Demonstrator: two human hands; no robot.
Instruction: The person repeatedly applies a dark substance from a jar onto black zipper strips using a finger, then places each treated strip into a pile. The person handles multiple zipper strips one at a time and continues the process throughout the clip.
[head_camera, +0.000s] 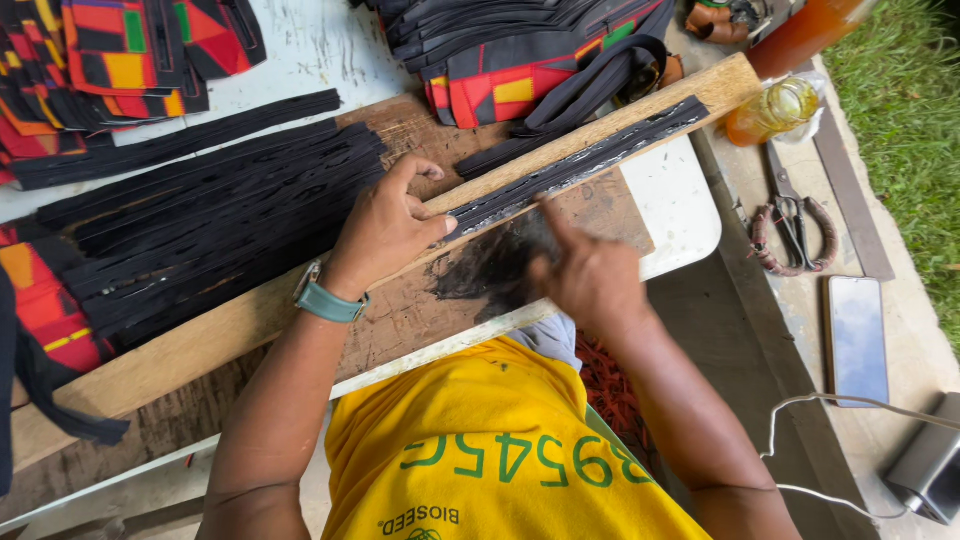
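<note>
Black strips (575, 165), thin, limp, glue-wet, likely tacky; best taken by the dry ends. Left hand (385, 228) pressed open on the plank (200, 340). Right hand (590, 275) curled, forefinger smearing.

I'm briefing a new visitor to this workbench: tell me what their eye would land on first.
First, the two hands at centre: the left hand presses on a long wooden plank, while the right hand runs a finger along a glossy black strip lying on it. Next, the heap of black strips at left, and the red, yellow and black patchwork pieces at top.
</note>
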